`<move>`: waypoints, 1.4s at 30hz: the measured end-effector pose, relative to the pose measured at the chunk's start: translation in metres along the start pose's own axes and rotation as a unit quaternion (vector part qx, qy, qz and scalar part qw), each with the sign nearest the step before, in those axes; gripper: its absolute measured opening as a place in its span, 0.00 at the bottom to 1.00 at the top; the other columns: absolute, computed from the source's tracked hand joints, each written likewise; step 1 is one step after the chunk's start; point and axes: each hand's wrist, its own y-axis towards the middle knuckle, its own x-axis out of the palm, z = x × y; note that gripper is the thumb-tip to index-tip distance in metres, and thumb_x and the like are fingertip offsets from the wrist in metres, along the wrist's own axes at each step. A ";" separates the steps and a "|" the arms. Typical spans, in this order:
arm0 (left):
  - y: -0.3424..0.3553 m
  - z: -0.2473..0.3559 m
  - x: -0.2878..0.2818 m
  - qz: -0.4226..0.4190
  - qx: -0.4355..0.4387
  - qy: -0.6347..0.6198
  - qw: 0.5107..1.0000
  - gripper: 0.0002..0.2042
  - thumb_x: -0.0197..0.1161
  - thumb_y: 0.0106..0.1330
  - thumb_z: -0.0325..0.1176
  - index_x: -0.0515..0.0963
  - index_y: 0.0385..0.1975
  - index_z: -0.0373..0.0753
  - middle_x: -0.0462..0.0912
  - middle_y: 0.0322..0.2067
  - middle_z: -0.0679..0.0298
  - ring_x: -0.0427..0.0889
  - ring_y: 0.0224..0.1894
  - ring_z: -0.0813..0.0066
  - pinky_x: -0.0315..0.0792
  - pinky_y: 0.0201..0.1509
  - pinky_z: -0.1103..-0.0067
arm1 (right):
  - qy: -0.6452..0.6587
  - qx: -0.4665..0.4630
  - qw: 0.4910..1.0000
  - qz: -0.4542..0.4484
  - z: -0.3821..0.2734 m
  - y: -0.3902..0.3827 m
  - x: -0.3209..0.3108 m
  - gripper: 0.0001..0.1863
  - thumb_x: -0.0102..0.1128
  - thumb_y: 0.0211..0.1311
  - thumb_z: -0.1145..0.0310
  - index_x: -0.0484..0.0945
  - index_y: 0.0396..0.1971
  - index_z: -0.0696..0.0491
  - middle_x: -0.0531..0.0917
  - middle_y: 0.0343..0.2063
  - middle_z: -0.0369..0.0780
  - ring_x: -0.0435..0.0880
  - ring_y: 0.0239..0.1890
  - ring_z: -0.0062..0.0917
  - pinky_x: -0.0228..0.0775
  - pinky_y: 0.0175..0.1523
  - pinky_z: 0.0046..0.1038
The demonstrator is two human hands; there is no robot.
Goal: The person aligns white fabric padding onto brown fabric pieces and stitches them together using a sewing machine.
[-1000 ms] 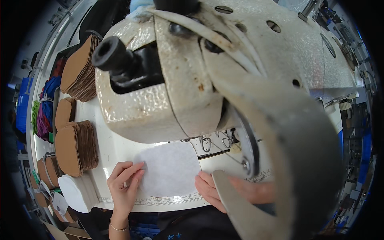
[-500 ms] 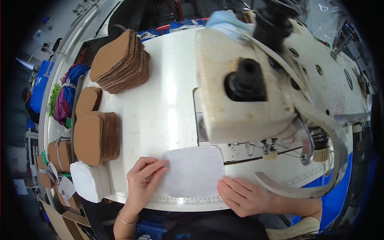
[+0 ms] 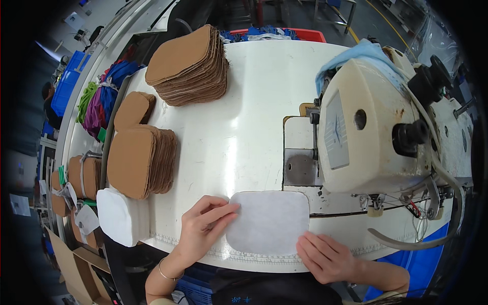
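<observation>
A broad stretch of white table is lying open from near to far between brown stacks on the left and the sewing machine on the right. A white stack is blocking the near left, a curved bar is hooking across the near right, and the left hand and right hand are occupying the near middle.
</observation>
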 end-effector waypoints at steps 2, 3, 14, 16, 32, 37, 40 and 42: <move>0.000 0.000 0.001 0.006 0.011 -0.001 1.000 0.11 0.68 0.57 0.21 0.85 0.41 0.36 0.79 0.36 0.62 0.78 0.29 0.77 0.73 0.31 0.82 | 0.001 0.001 1.000 0.001 0.000 0.000 0.000 0.08 0.60 0.54 0.74 0.83 0.34 0.58 0.84 0.38 0.41 0.84 0.44 0.30 0.75 0.47 0.26; 0.001 0.000 0.001 0.005 0.006 -0.001 1.000 0.11 0.68 0.57 0.21 0.85 0.41 0.36 0.79 0.36 0.62 0.78 0.29 0.77 0.73 0.31 0.82 | 0.002 0.003 1.000 0.004 -0.001 0.000 0.000 0.08 0.60 0.54 0.74 0.83 0.34 0.58 0.84 0.38 0.41 0.84 0.44 0.30 0.75 0.46 0.27; 0.000 -0.003 0.002 0.009 0.029 0.028 0.999 0.12 0.69 0.56 0.20 0.85 0.40 0.38 0.76 0.36 0.64 0.76 0.29 0.78 0.72 0.31 0.82 | -0.014 0.000 1.000 -0.019 -0.005 -0.005 -0.001 0.08 0.60 0.57 0.72 0.82 0.35 0.59 0.83 0.39 0.41 0.83 0.45 0.31 0.74 0.49 0.28; 0.000 -0.006 0.000 0.004 0.027 0.035 0.999 0.12 0.69 0.55 0.20 0.85 0.40 0.38 0.74 0.36 0.65 0.74 0.29 0.79 0.71 0.32 0.82 | -0.015 -0.001 1.000 -0.028 -0.009 -0.005 -0.003 0.09 0.60 0.58 0.71 0.82 0.35 0.60 0.83 0.41 0.42 0.83 0.46 0.31 0.74 0.50 0.28; 0.006 0.006 0.031 -0.160 0.181 0.256 0.936 0.38 0.59 0.64 0.49 0.57 0.67 0.28 0.56 0.69 0.48 0.55 0.72 0.54 0.50 0.73 0.63 | 0.181 0.175 0.962 -0.104 0.012 0.045 0.025 0.41 0.57 0.59 0.50 0.62 0.61 0.70 0.60 0.66 0.57 0.55 0.71 0.45 0.44 0.74 0.41; -0.008 -0.009 -0.002 -0.091 0.118 0.272 0.951 0.31 0.57 0.67 0.38 0.59 0.66 0.30 0.58 0.68 0.48 0.57 0.71 0.53 0.51 0.72 0.63 | 0.188 0.166 0.960 -0.120 0.013 0.046 0.018 0.41 0.58 0.60 0.51 0.62 0.60 0.71 0.61 0.65 0.58 0.56 0.71 0.47 0.44 0.74 0.42; -0.019 -0.002 -0.037 0.051 0.113 0.214 0.969 0.18 0.61 0.63 0.24 0.75 0.54 0.32 0.74 0.57 0.51 0.74 0.57 0.55 0.69 0.60 0.68 | 0.162 0.162 0.965 -0.127 0.014 0.051 0.016 0.42 0.58 0.60 0.51 0.61 0.60 0.73 0.60 0.65 0.60 0.56 0.70 0.49 0.44 0.74 0.43; -0.027 0.002 -0.074 0.222 0.098 0.260 0.935 0.11 0.65 0.58 0.20 0.82 0.41 0.33 0.80 0.44 0.56 0.79 0.45 0.60 0.73 0.48 0.73 | 0.155 0.144 0.971 -0.113 0.014 0.051 0.018 0.43 0.59 0.59 0.50 0.60 0.60 0.73 0.59 0.65 0.61 0.56 0.70 0.51 0.44 0.74 0.44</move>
